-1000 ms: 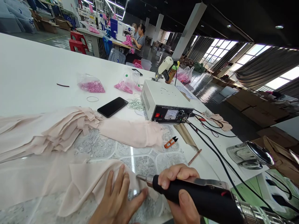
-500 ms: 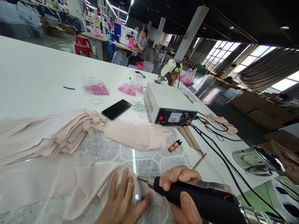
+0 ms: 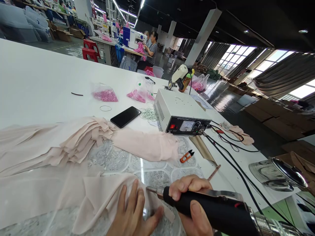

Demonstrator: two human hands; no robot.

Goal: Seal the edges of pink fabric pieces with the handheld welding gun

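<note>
My left hand (image 3: 134, 209) lies with fingers spread on a pale pink piece of fabric (image 3: 98, 190), pressing it onto the marble-patterned mat (image 3: 108, 157). Wrapped around a black ultrasonic cutter (image 3: 209, 208) is my right hand (image 3: 194, 200), its thumb on the near side of the handle. The metal tip (image 3: 154, 190) points left and meets the fabric beside my left fingertips; whether it presses in, I cannot tell. Behind the hands, another pale pink piece (image 3: 145, 144) lies flat, with a layered fabric stack (image 3: 81, 139) to its left.
A white control box (image 3: 182, 108) with a dial stands behind the mat; black cables (image 3: 228, 164) run from it along the right. Orange thread snips (image 3: 186, 156), a phone (image 3: 125, 116), bags of pink pieces (image 3: 105, 93) and a metal pot (image 3: 275, 173) lie around. Two people sit at sewing machines beyond.
The whole view has shifted slightly, so the table things appear a little further right and lower. My hands and the cutter keep nearly the same place on the fabric.
</note>
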